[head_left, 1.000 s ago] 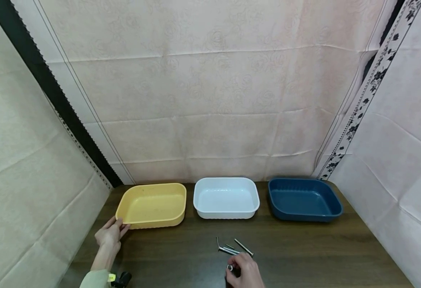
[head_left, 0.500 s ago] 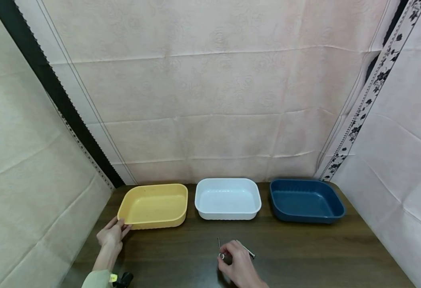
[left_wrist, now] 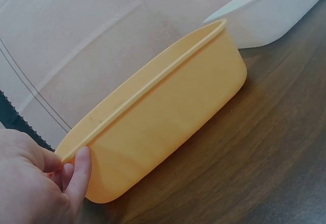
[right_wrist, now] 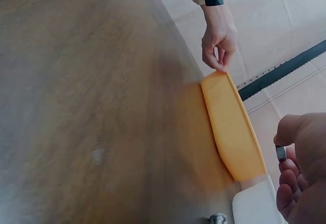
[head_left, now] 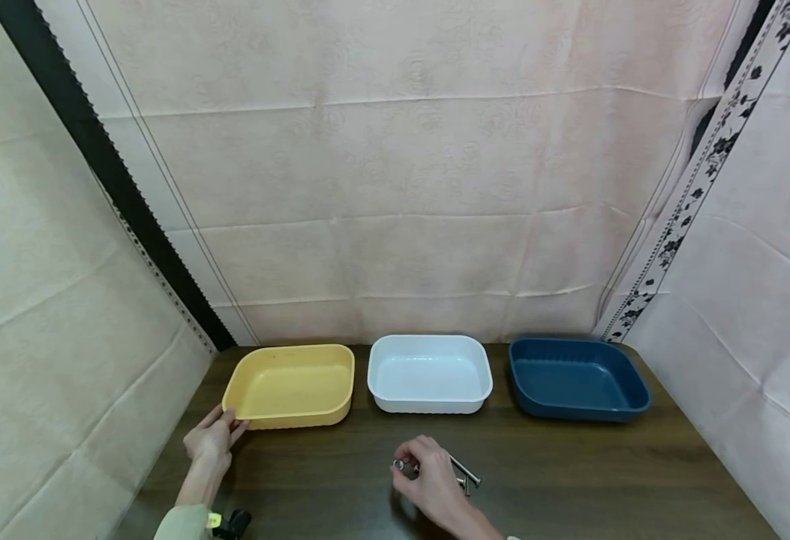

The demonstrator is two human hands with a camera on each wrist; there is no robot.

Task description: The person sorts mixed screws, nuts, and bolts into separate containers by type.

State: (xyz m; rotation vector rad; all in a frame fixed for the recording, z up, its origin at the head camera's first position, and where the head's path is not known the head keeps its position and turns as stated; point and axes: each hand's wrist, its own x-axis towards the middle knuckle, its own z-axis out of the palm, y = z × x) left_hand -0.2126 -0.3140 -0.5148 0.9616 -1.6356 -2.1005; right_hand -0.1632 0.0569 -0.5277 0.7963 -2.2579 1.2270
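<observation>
And no lettering, number or brand can be read anywhere here! Down at seven o'clock in the head view, there's a small yellow patch (head_left: 214, 520) beside the dark wrist device (head_left: 232, 523), but any mark on it is too small to make out.

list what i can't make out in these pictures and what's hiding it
Metal piece, head and right wrist views: the right hand covers part of it.
Metal rods, head view: the same hand covers part of them, so their number is unclear.
Shiny object, right wrist view: cut off by the bottom edge.
White tray, same view: also cut off there.
Tabletop, right wrist view: grain blurred.
</observation>
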